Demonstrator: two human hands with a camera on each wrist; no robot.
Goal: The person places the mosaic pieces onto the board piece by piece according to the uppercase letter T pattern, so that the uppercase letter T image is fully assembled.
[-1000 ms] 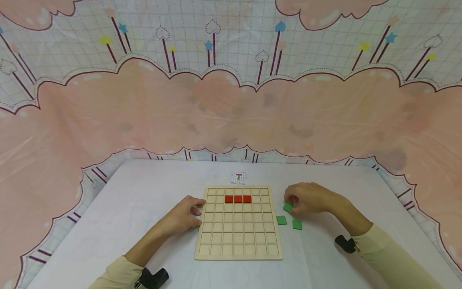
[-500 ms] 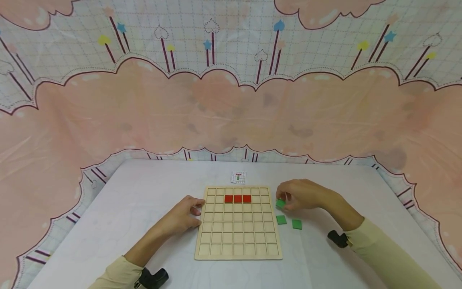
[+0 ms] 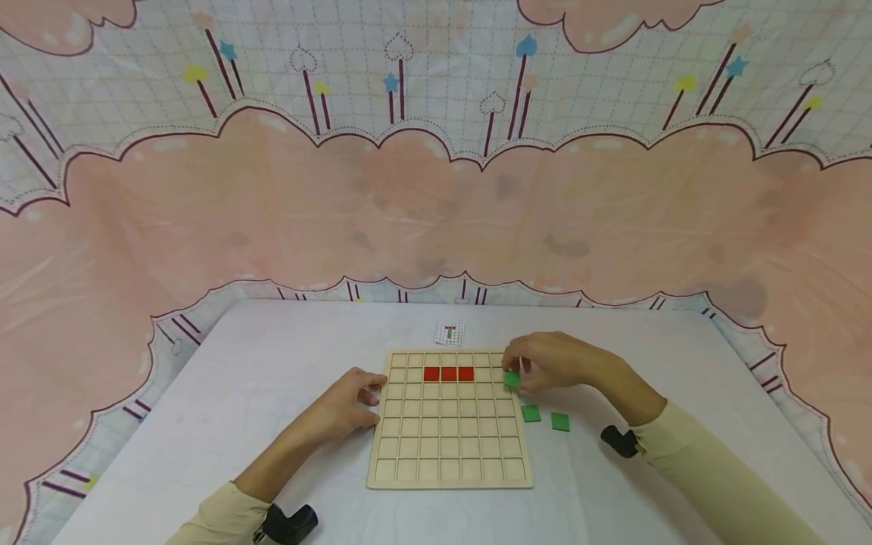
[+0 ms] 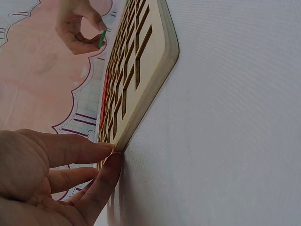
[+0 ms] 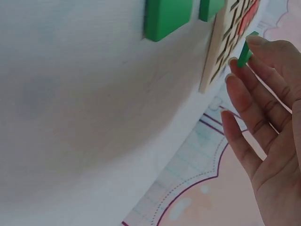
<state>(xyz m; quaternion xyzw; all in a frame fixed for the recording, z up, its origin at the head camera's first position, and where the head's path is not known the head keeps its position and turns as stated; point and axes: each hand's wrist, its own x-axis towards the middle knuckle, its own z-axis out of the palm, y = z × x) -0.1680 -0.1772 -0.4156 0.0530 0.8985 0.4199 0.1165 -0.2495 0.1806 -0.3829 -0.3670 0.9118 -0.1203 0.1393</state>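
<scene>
Right hand (image 3: 553, 359): pinching green tile (image 3: 512, 379) at right edge of our board (image 3: 451, 448), contact unclear to us; red tiles (image 3: 448, 374) lie leftward. Left hand (image 3: 343, 403): unclenched, touching left edge.

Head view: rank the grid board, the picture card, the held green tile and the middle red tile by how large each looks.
1. Grid board
2. Picture card
3. Held green tile and middle red tile: too alike to rank

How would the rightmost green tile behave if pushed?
The rightmost green tile lies flat and square-cornered, so it would probably slide, not roll or tip. The held green tile, pinched by the right hand, looks unbent, so this one is likely stiff.
</scene>
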